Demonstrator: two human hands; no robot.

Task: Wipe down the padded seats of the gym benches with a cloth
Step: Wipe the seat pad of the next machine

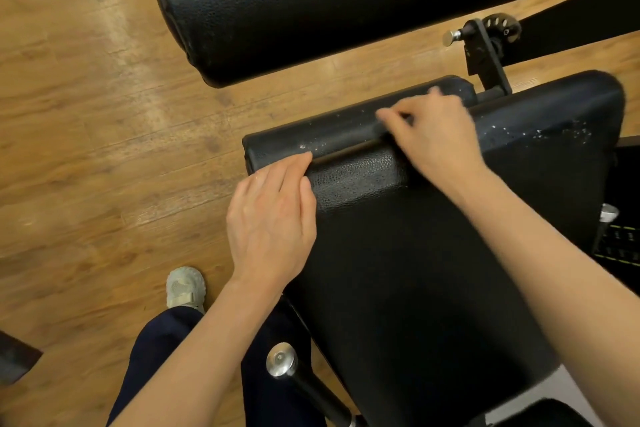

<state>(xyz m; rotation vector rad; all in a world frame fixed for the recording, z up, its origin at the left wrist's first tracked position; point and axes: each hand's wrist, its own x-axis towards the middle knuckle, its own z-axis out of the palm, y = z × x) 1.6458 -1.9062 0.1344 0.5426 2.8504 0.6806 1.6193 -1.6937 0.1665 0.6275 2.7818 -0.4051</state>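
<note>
At frame centre, the left hand (270, 218) lies flat, fingers straight, steadying the black padded seat (398, 253). The right hand (433, 135), curled, pinches something dark at the seam (cloth? cannot tell), seemingly scrubbing white specks (540, 133).

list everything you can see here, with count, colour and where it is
padded seat: 1, black, centre-right, white specks near its far edge
roller pad: 1, black, along the seat's far edge
large pad: 1, black, top
adjustment knob: 1, black, upper right
metal end cap: 1, silver, bottom centre
floor: wood, tan, left
shoe: 1, pale, lower left
trouser leg: dark navy, bottom left
left hand: flat on the seat's left edge
right hand: on the roller pad, fingers curled over something dark
</note>
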